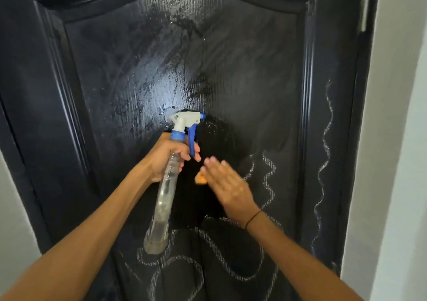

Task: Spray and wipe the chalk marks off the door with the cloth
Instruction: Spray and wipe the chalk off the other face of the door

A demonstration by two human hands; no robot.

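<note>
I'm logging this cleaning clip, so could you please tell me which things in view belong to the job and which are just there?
Part of the job:
- door, wet and smeared up top
- chalk marks, lower and right
- spray bottle, held by the left hand
- orange cloth, pressed flat under the right hand

Just there:
- white wall
- dark wristband

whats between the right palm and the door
An orange cloth, pressed flat against the black door by the right hand; only its edge peeks out by the thumb in the head view.
</note>
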